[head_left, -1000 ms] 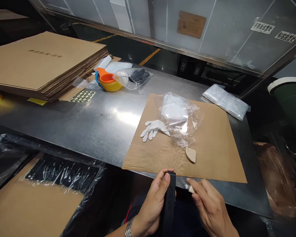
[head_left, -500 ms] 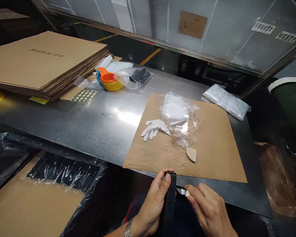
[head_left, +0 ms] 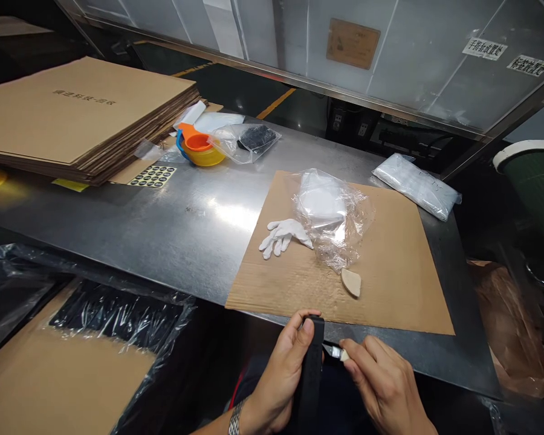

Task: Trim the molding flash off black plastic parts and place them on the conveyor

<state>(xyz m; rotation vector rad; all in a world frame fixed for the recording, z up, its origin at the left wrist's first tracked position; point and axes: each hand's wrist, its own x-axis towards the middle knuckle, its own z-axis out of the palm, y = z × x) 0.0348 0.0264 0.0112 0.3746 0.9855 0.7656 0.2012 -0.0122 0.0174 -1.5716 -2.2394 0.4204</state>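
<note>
A long black bar-shaped part (head_left: 311, 368) stands upright at the table's front edge, with my left hand (head_left: 283, 368) wrapped round it and the thumb pressed on its face. My right hand (head_left: 383, 377) is closed on a small knife (head_left: 336, 351) with a short pointed blade. The blade's tip is at the right edge of the black part; whether it touches cannot be made out. Just beyond my hands, a beige wedge-shaped pad (head_left: 351, 283) lies on a flat cardboard sheet (head_left: 399, 284). The lower end of the black part runs out of the picture.
On the cardboard are a white glove (head_left: 285, 237) and a clear plastic bag (head_left: 330, 211) with white contents. A wrapped packet (head_left: 416, 186) lies at the right. Orange and yellow scoops (head_left: 202, 148), a sticker sheet (head_left: 153, 176) and stacked cardboard (head_left: 90, 115) occupy the left. A plastic-lined box (head_left: 72, 374) stands front left.
</note>
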